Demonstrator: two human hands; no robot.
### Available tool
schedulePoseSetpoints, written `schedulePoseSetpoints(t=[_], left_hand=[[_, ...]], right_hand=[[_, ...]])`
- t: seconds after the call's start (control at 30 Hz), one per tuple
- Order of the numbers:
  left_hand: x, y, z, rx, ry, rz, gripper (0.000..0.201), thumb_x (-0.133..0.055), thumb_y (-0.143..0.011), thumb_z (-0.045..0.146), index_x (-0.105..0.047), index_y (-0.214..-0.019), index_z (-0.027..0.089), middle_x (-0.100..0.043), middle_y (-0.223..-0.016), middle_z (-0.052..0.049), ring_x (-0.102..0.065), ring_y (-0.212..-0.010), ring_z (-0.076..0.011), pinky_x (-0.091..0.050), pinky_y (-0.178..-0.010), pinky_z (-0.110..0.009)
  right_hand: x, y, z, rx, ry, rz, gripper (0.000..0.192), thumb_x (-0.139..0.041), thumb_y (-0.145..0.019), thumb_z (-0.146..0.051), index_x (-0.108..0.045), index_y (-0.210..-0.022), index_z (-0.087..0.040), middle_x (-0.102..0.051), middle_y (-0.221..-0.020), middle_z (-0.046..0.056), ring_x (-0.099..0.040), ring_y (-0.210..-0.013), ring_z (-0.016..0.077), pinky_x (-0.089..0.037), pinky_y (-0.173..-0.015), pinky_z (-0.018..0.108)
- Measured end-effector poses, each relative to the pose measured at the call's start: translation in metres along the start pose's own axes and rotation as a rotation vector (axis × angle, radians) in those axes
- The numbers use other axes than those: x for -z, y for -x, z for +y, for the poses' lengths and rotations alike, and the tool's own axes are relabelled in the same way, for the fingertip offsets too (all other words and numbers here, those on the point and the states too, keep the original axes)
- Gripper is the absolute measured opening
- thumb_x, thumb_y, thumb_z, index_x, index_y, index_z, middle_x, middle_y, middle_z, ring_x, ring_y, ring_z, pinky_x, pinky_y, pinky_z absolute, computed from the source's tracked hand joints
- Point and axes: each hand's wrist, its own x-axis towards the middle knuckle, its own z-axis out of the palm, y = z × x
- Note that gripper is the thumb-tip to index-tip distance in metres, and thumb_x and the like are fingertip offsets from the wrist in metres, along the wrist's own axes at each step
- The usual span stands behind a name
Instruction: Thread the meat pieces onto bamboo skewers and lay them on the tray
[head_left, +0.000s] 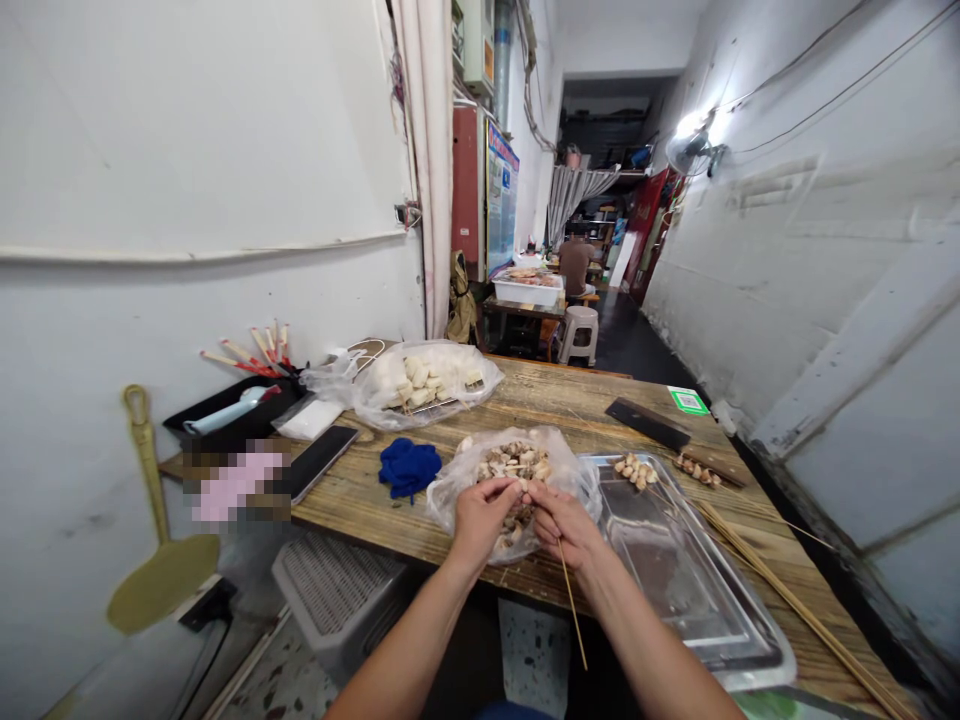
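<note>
Scanning left to right: yellow paddle [161, 560] leans on the wall, black tray [225, 412] with red-tipped chopsticks [251, 355] at the table's far left corner, dark phone [319, 460] lying flat, blue cloth [409, 467] just beside the near bag. A second bag of pale chunks [424, 385] sits further back on the wooden table [540, 400].

Centre: left hand [480, 515] pinches a small meat piece [521, 487] between thumb and fingertips, fingers narrow and closed on it, right over the open plastic bag of meat pieces [517, 470]. Right hand [566, 525] is closed around a bamboo skewer [574, 605], whose long end trails down past the table edge toward the person; the tip meets the piece where both hands touch. Can't tell if the tip is already through.

Right: steel tray [675, 570] just beside the bag, with one loaded skewer [636, 470] at its far end. Another loaded skewer [697, 468] lies on the table beyond it, near a cleaver [649, 423]. Spare skewers [780, 590] run along the tray's right side.

Judgement: the step in hand is threading a piece onto the stick, early in the batch since the tray is mostly bare. Next move likely needs a steady push along the stick's axis, fingertips kept off the point.
</note>
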Motion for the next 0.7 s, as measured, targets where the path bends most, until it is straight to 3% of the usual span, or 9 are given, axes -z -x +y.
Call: schedulePoseSetpoints(t=[0.23,0.4,0.7], left_hand=[[0.0009,-0.0022,-0.0013,0.017,0.011,-0.03,0.026,-0.065,-0.061,0.032,-0.068,-0.076,0.011,-0.067,-0.061,-0.004,-0.059,-0.055,-0.0138,-0.048,-0.057,-0.024],[-0.0013,-0.0014,-0.0022,0.005,-0.03,0.002,0.027,-0.066,-0.06,0.029,-0.067,-0.08,0.011,-0.068,-0.066,-0.005,-0.06,-0.057,-0.0142,-0.048,-0.058,-0.024],[0.0075,-0.004,-0.0066,0.09,0.045,-0.148,0.031,-0.065,-0.063,0.032,-0.066,-0.086,0.011,-0.068,-0.07,-0.007,-0.06,-0.059,-0.0139,-0.048,-0.06,-0.025]], right_hand=[[0.0053,0.0005,0.0004,-0.11,0.041,0.014,0.028,-0.07,-0.062,-0.036,-0.053,-0.061,-0.014,-0.032,-0.024,-0.014,-0.017,-0.02,-0.0007,-0.01,-0.023,0.012],[0.0065,-0.0025,0.001,-0.106,0.037,0.031,0.029,-0.071,-0.059,-0.036,-0.052,-0.061,-0.015,-0.036,-0.026,-0.014,-0.017,-0.02,-0.0011,-0.009,-0.023,0.013],[0.0032,-0.0024,0.0013,-0.06,0.085,0.066,0.03,-0.072,-0.057,-0.036,-0.053,-0.056,-0.012,-0.036,-0.025,-0.012,-0.02,-0.019,-0.0007,-0.01,-0.023,0.014]])
